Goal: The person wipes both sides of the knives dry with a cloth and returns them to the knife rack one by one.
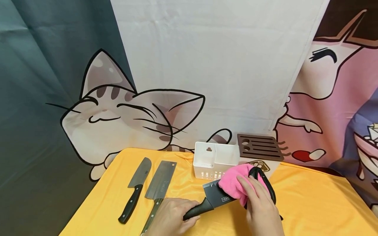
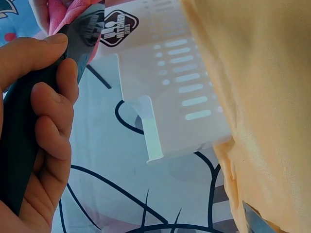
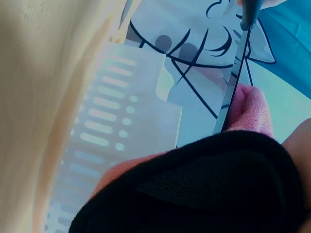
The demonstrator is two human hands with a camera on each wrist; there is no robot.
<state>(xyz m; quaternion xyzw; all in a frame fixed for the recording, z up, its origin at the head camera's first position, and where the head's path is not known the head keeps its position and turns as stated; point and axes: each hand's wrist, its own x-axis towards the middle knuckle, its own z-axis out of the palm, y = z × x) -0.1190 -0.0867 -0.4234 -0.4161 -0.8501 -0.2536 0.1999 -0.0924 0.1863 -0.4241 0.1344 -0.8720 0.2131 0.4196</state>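
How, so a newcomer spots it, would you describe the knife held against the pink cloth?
On the yellow-covered table, find the white rack with a slotted brown top. In front of it is the held knife, partly hidden by a pink cloth. Unlike the silvery knife and cleaver lying to its left, its blade is dark.
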